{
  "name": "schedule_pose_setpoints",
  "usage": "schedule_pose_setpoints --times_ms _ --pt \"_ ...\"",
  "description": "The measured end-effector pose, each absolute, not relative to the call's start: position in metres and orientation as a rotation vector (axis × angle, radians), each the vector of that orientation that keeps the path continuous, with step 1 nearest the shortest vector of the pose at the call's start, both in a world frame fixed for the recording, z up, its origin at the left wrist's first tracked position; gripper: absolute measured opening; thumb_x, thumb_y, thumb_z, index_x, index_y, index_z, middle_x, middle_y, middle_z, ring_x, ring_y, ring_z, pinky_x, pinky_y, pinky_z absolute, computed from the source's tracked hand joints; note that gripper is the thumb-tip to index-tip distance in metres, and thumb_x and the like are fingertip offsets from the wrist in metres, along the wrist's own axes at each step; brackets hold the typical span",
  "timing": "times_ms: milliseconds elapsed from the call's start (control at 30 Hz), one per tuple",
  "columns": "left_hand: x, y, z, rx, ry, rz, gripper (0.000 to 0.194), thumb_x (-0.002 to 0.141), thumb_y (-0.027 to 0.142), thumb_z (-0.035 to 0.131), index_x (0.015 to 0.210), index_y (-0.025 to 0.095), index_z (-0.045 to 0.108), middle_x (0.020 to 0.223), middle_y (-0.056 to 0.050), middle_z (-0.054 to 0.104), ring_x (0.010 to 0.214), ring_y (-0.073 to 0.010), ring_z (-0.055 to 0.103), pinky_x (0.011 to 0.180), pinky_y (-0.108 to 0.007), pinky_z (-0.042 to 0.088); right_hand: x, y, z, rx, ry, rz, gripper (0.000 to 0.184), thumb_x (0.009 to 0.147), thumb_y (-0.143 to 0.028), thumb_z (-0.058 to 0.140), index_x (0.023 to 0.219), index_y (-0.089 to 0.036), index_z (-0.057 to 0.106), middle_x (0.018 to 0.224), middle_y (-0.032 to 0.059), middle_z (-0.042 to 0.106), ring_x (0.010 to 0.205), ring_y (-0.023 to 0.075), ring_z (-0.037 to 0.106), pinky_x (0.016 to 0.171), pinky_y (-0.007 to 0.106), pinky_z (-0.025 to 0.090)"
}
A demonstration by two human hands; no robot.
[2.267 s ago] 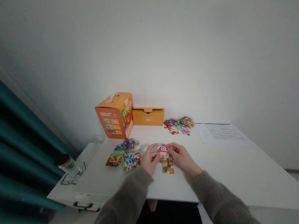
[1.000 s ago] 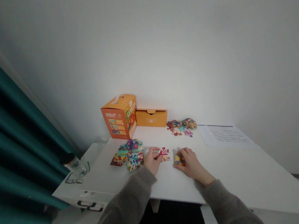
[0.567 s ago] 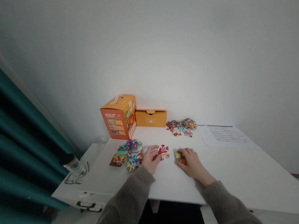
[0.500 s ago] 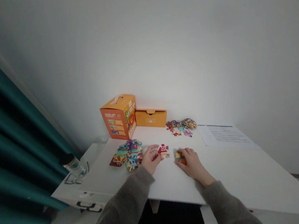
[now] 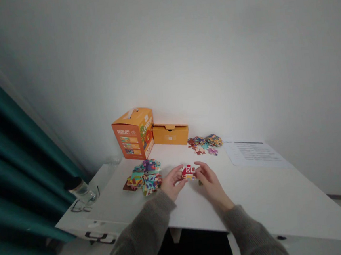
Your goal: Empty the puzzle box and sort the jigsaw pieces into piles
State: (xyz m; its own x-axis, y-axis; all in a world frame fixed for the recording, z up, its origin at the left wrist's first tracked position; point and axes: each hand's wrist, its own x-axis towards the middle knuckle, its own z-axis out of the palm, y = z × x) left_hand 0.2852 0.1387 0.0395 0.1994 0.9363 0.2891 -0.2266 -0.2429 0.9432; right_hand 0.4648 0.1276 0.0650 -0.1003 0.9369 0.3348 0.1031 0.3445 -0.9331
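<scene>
A puzzle piece point(image 5: 189, 171) with a red barn on white is held just above the white table. My left hand point(image 5: 172, 182) pinches its left edge between thumb and fingers. At its right edge my right hand point(image 5: 209, 179) has thumb and fingers closed on it, the index finger raised and bent. Beneath my right hand a small part of a dark yellowish piece point(image 5: 200, 182) shows on the table; the hand hides the rest. Left of my left hand lies a spread of colourful puzzle pieces point(image 5: 147, 176).
An orange puzzle box point(image 5: 133, 137) stands at the back left beside a low orange carton point(image 5: 170, 134). Behind my hands is a heap of puzzle pieces point(image 5: 205, 142), with printed paper point(image 5: 252, 153) to its right. Glasses point(image 5: 80, 208) and a lidded jar point(image 5: 84, 191) are far left.
My right hand has left the yellow-orange piece on the table and moved left and up to the barn piece. My left hand still holds the barn piece in nearly the same place.
</scene>
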Motion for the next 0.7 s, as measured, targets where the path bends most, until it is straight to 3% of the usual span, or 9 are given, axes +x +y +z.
schedule_pose_setpoints --times_ms 133,333,433,567,700 --pt "0.286 0.138 0.037 1.405 0.742 1.294 0.06 0.078 0.025 0.072 0.133 0.015 0.052 0.095 -0.007 0.071 0.089 -0.0173 0.069 0.092 -0.035 0.054 0.456 0.129 0.066 -0.992 -1.47 0.975 0.028 0.09 -0.041 0.057 0.109 -0.022 0.06 0.068 -0.002 0.055 0.065 0.015 0.054 0.061 0.026 0.043" --pt "0.286 0.136 0.039 1.572 0.843 1.328 0.058 0.078 0.018 0.067 0.134 0.017 0.052 0.094 -0.007 0.069 0.086 -0.0178 0.067 0.086 -0.035 0.056 0.458 0.132 0.06 -1.027 -1.471 0.974 0.03 0.089 -0.042 0.057 0.109 -0.02 0.062 0.069 -0.0009 0.059 0.065 0.0154 0.054 0.059 0.026 0.041" --pt "0.283 0.133 0.045 1.771 0.956 1.399 0.056 0.075 0.012 0.065 0.13 0.021 0.056 0.103 -0.008 0.065 0.085 -0.0175 0.065 0.082 -0.034 0.056 0.46 0.133 0.058 -1.048 -1.486 0.958 0.029 0.09 -0.041 0.056 0.109 -0.02 0.061 0.068 -0.0015 0.058 0.064 0.015 0.054 0.06 0.026 0.041" --pt "0.281 0.129 0.051 1.98 0.961 1.406 0.051 0.075 0.009 0.063 0.124 0.022 0.061 0.122 -0.011 0.058 0.105 -0.0229 0.061 0.081 -0.034 0.056 0.461 0.132 0.053 -1.082 -1.538 0.927 0.029 0.091 -0.039 0.055 0.11 -0.018 0.062 0.066 -0.0023 0.055 0.063 0.0144 0.052 0.061 0.026 0.041" --pt "0.282 0.132 0.047 2.075 0.943 1.356 0.057 0.077 0.009 0.062 0.131 0.022 0.055 0.127 -0.011 0.057 0.118 -0.0247 0.056 0.098 -0.04 0.051 0.462 0.132 0.05 -1.087 -1.537 0.963 0.03 0.091 -0.04 0.055 0.111 -0.019 0.062 0.07 -0.0009 0.059 0.064 0.0145 0.052 0.061 0.026 0.041"
